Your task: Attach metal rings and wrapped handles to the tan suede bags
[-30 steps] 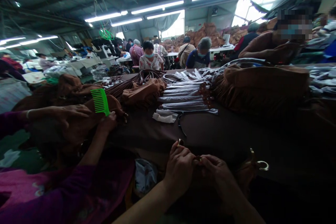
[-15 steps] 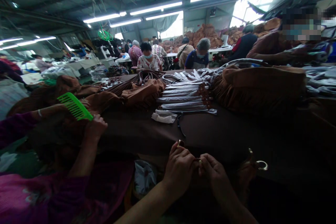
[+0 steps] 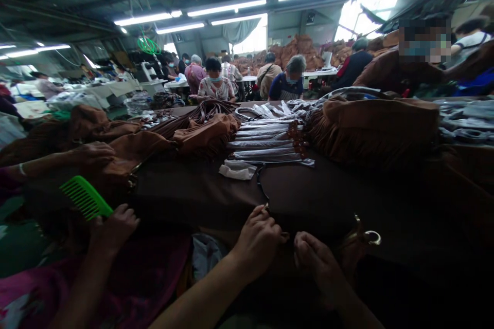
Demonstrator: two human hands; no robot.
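My left hand (image 3: 258, 241) is closed around a small strap-like piece with a gold-tan end (image 3: 284, 237) poking out beside the little-finger side. A pale tip of something also shows above its thumb and forefinger. Just to the right, my right hand (image 3: 315, 263) has its fingers pinched together, a short gap from the left one. What it pinches, if anything, is hidden. Brown leather with a gold-coloured ring (image 3: 373, 237) lies right of my right hand, mostly in shadow. A thin black strip (image 3: 261, 185) lies on the dark tabletop (image 3: 216, 190) beyond my hands.
At left, a co-worker's hand (image 3: 113, 229) holds a green comb (image 3: 87, 198) beside brown bags (image 3: 135, 151). Plastic-wrapped straps (image 3: 266, 144) lie mid-table, next to a white packet (image 3: 237, 169). A fringed brown bag (image 3: 380, 123) stands at right. Several people sit farther back.
My hands have come apart; they met at a small piece before. The co-worker's green comb has moved down and left, away from the brown bag. The view has shifted slightly.
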